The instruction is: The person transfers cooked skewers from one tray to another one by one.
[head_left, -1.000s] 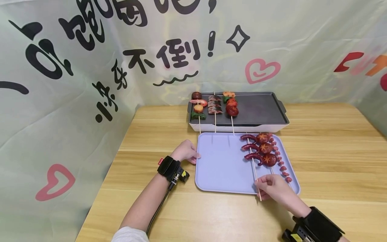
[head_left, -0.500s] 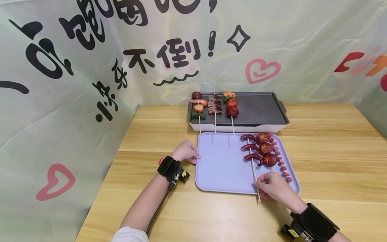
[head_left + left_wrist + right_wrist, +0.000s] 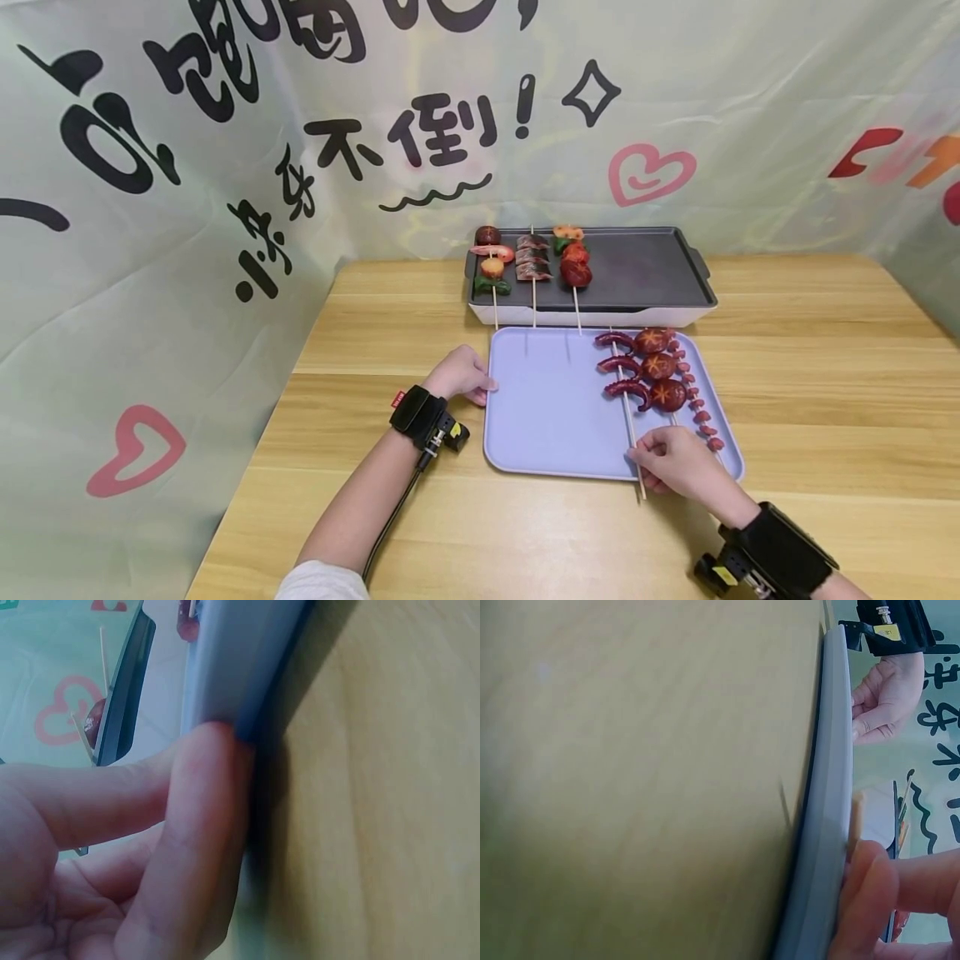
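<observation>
A lavender tray [image 3: 555,417] lies on the wooden table. My left hand [image 3: 462,376] holds its left rim; in the left wrist view the thumb [image 3: 202,825] lies against the tray edge [image 3: 240,667]. On the tray's right side lie an octopus tentacle skewer [image 3: 626,389], a mushroom skewer [image 3: 666,394] and a skewer of small pink pieces [image 3: 701,415]. With thumb and fingers my right hand [image 3: 678,462] pinches the tentacle skewer's stick near the front rim. Its stick end [image 3: 856,817] shows in the right wrist view.
Behind the tray stands a dark grill plate [image 3: 637,258] on a white base. Three skewers lie on its left half: a mixed one [image 3: 492,268], a sliced fish one [image 3: 533,260] and a vegetable one [image 3: 575,268]. Printed cloth [image 3: 420,225] encloses the table [image 3: 810,375].
My right hand has shifted slightly left and up along the skewer's stick. The left hand, tray and grill stay where they were.
</observation>
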{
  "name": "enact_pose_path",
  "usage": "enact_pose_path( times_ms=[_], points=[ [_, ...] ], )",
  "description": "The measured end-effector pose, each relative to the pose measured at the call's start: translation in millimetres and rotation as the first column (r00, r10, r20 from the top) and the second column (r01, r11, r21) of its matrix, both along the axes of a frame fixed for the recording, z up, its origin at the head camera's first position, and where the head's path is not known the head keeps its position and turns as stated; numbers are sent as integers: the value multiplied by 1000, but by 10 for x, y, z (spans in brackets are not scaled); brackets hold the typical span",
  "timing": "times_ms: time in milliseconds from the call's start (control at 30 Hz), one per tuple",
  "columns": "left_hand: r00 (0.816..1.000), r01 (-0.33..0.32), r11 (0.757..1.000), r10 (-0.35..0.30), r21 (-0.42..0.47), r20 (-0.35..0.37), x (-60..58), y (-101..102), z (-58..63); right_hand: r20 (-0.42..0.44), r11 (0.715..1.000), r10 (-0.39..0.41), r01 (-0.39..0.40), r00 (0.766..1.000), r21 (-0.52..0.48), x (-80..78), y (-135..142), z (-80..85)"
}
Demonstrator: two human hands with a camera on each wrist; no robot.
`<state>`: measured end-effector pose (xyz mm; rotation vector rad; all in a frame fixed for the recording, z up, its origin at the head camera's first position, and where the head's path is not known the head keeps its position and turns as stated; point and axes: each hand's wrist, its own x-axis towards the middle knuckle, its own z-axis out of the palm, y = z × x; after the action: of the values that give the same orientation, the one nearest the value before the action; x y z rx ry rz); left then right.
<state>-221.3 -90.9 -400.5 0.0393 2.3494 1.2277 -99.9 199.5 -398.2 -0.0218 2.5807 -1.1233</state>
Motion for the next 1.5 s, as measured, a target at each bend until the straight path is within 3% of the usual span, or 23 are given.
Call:
enact_pose_path(
  times_ms=[333, 500, 733, 900, 1200, 1500],
  points=[
    [1000, -2, 1000, 2, 4, 7, -3, 1, -3, -1, 998, 55, -55, 998, -20, -29, 33, 125],
    [1000, -3, 1000, 3, 7, 7, -1, 0, 5, -133, 993, 104, -95, 986, 68, -117, 73, 343],
    [1000, -11, 1000, 11, 4, 13, -4, 8, 15, -307, 992, 123, -109, 944, 63, -358, 63, 691],
    [1000, -4, 1000, 4, -3, 7, 0, 14, 12, -362, 993, 117, -104, 925, 56, -477, -8, 873],
    [1000, -9, 1000, 9, -7, -1, 4, 8, 26, -332, 997, 67, -73, 941, -6, -723, -127, 1072],
    [1000, -14, 1000, 14, -5, 11, 12, 8, 29, -279, 997, 8, -28, 960, -71, -999, -252, 1100]
  ],
)
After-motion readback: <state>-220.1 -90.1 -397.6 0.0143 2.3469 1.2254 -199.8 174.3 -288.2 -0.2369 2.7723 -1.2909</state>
